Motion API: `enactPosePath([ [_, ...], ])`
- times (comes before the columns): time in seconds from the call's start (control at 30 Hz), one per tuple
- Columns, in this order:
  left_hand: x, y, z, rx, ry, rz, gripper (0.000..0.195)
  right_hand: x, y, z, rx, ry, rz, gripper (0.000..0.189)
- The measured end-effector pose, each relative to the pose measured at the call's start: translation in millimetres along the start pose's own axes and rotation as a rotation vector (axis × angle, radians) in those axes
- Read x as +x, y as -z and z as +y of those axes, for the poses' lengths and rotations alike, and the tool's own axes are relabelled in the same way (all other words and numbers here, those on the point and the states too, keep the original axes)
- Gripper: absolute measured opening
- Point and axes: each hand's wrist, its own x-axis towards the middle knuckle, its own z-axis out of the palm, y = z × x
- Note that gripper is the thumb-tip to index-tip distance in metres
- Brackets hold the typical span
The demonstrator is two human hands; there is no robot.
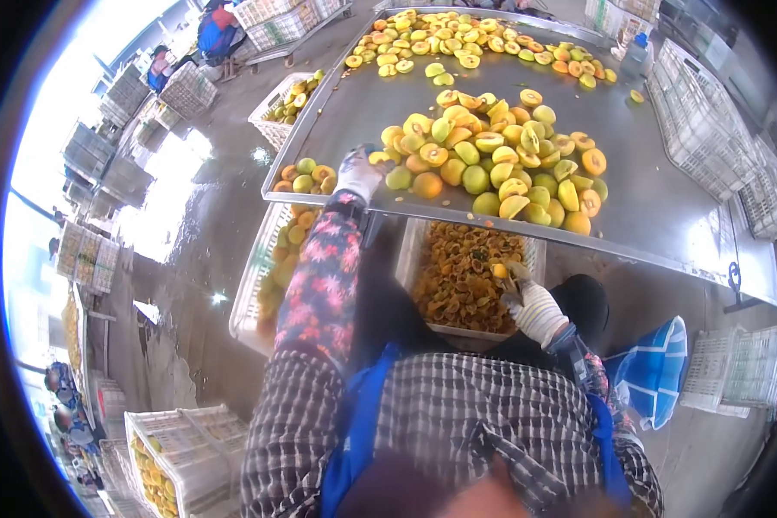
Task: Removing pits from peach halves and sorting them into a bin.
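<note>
My left hand (361, 173), in a white glove with dark fingertips, reaches over the metal table at the left edge of a pile of halved yellow stone fruit (466, 149). A yellow fruit half (379, 157) is against its fingers; whether they grip it is unclear. Below the table edge, my right hand (536, 309), in a striped glove, is over a white plastic crate (409, 256) of brown fruit pits and scraps (463, 278). An orange piece of fruit (500, 270) shows at its fingertips. Blur hides whether the hand holds it or a tool.
More fruit halves (440, 35) cover the far end of the metal table (337, 123). Several fruits (307, 176) lie at its left corner, above a crate of fruit (252, 304). White crates (699, 123) stand at right, near a blue basket (651, 372). People (219, 32) sit far left.
</note>
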Motion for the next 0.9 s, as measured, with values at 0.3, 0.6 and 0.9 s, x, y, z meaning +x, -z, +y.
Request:
enactPosePath([
  [0.3,-105.4,-4.0,77.5,-2.341,0.315,-0.37,0.018,21.1,-14.5,18.5,0.127,0.109,0.093,0.05],
  [0.6,-168.4,-46.2,116.9,-1.995,0.185,-0.463,0.031,12.3,-21.6,19.1,0.353,0.17,0.213,0.05],
  [0.9,-170.1,-62.8,102.0,-0.738,-0.56,-0.046,0.03,15.3,8.9,-21.7,-0.082,-0.06,0.098,0.043],
])
